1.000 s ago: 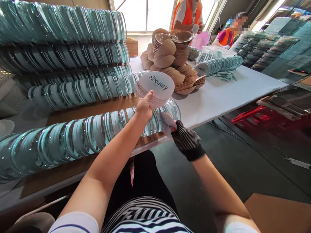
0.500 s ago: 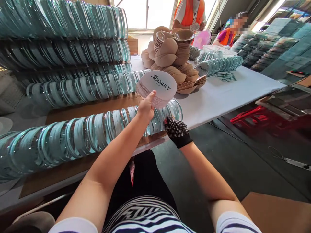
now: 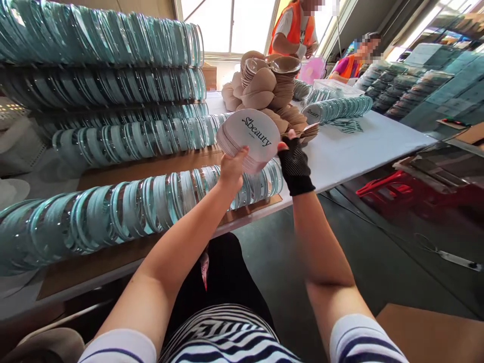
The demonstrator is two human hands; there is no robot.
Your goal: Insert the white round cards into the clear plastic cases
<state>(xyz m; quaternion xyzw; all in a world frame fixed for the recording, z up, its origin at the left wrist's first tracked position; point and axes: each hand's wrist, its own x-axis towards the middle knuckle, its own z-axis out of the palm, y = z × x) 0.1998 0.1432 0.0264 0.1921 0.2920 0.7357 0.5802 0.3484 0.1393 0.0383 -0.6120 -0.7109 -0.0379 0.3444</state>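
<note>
Two hands at work over one fanned stack of white oval cards (image 3: 247,138), the top card printed "Sbeauty" in dark script. Left hand (image 3: 231,169), bare: closed around the lower left edge of the stack, thumb laid on the face of the top card, holding the stack tilted up toward the camera. Right hand (image 3: 293,160), in a dark knit fingerless glove: raised just right of the stack, bare fingertips touching the right rim of the top card; whether it pinches the card or only rests on it cannot be told. Directly below both hands: a long row of clear round plastic cases (image 3: 151,201), each with a pale insert, lying on its side along a strip of brown cardboard (image 3: 151,169) at the near edge of the white table (image 3: 355,146). Left of the left hand and beyond it: further rows of the same cases stacked in tiers (image 3: 102,65) (four tiers at least, the upper ones dark teal in the light). Beyond the stack, past the fingertips: a heap of tan cup-shaped pads (image 3: 270,88), nested and spilling. Right of that heap, beyond the right hand: one shorter row of cases (image 3: 340,108), the near one showing the same printed card. Far end of the table: two people in orange vests (image 3: 297,30).
</note>
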